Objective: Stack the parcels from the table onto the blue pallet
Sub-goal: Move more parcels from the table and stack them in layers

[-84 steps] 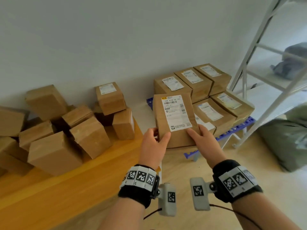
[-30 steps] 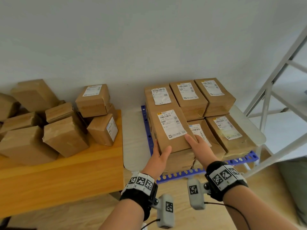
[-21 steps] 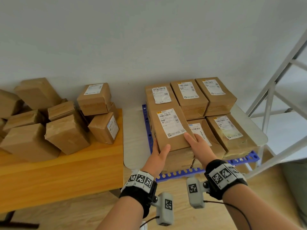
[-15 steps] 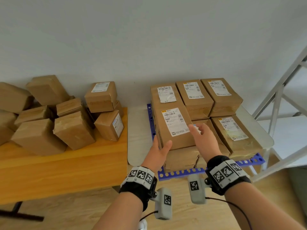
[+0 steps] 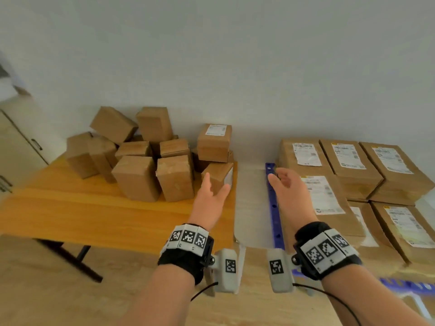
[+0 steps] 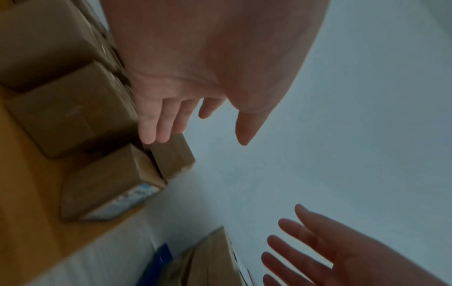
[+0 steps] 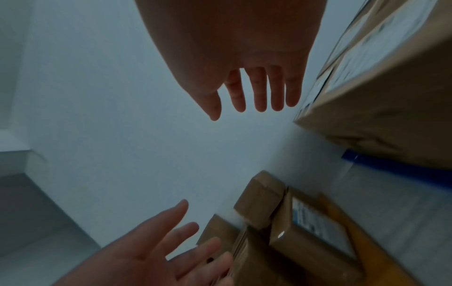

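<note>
Several brown parcels (image 5: 150, 156) lie heaped on the wooden table (image 5: 94, 217). My left hand (image 5: 211, 194) hovers open and empty just in front of the pile's rightmost parcel (image 5: 217, 175), without touching it. My right hand (image 5: 286, 184) is open and empty too, above the left edge of the blue pallet (image 5: 273, 208). Labelled parcels (image 5: 353, 165) are stacked flat on the pallet, and the nearest one (image 5: 327, 201) lies beside my right hand. The left wrist view shows straight fingers (image 6: 159, 120) next to the table parcels (image 6: 110, 183). The right wrist view shows spread fingers (image 7: 259, 92).
A white surface (image 5: 249, 208) fills the gap between table and pallet. A pale cabinet (image 5: 18, 149) stands at far left. The table's black leg (image 5: 70, 262) reaches the wooden floor. A plain wall runs behind everything.
Both hands have let go of the labelled parcel, which now lies on the pallet stack. They have moved left toward the table pile, and the view has swung left.
</note>
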Tool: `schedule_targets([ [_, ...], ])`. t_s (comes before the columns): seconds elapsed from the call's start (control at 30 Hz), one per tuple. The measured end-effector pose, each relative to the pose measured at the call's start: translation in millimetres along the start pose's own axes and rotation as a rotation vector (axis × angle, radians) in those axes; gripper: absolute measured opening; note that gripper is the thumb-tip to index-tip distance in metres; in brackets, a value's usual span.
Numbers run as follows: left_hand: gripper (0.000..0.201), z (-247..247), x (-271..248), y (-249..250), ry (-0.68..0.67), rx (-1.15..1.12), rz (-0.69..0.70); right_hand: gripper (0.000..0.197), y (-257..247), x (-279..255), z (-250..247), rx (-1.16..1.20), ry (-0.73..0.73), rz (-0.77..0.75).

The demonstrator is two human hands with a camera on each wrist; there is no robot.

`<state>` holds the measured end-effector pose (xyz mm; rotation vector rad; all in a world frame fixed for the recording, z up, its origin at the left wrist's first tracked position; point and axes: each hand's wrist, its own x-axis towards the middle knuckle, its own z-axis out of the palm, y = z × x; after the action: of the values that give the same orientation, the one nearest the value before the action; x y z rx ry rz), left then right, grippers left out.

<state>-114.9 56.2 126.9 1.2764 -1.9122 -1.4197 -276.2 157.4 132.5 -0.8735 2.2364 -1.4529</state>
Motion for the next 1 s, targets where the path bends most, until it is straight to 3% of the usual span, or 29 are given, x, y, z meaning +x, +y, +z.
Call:
schedule_targets([
  [0.27, 0.068, -170, -11, -70, 0.221, 0.05, -0.125, 0.046, -70, -34, 168, 0.037, -0.22, -0.042],
  [0.57, 0.061, -339, -22, -147, 0.326, 0.036, -0.23, 0.046, -131, -86, 337, 0.032, -0.374, -0.039],
  [0.77, 0.057, -405, -14, -178, 0.364, 0.055, -0.26, 0.045, -153, -100, 406, 0.016, -0.486, -0.016],
  [1.0, 0.054, -446, 47, -195, 0.381, 0.032, -0.254, 0.044, -173, -54, 475, -0.031, -0.519, -0.055],
])
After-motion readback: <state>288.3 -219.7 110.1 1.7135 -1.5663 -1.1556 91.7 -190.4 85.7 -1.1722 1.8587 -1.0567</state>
